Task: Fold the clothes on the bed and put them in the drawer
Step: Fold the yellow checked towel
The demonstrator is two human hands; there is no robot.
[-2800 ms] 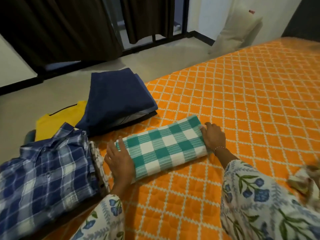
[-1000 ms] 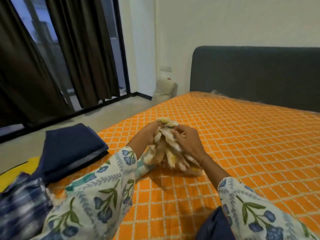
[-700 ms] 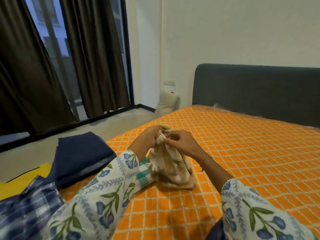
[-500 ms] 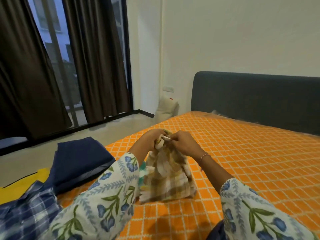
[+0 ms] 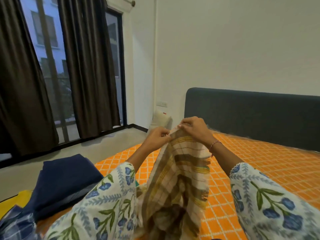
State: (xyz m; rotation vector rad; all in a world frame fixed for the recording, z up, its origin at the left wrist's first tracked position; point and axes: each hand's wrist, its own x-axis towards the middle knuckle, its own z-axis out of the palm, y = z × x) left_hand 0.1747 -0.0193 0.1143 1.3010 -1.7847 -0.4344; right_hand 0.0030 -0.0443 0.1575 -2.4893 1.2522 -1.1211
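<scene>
Head view: checked cloth [image 5: 181,172], soft, light, limp, fringed, hanging above the bed [image 5: 259,167], its top edge pinched by left hand [image 5: 158,135] and right hand [image 5: 194,128]; best taken by the corners.

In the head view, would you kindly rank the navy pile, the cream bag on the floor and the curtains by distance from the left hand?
1. Cream bag: just beyond the left hand.
2. Navy pile: lower left, bed edge.
3. Curtains: far left, at the window.
</scene>
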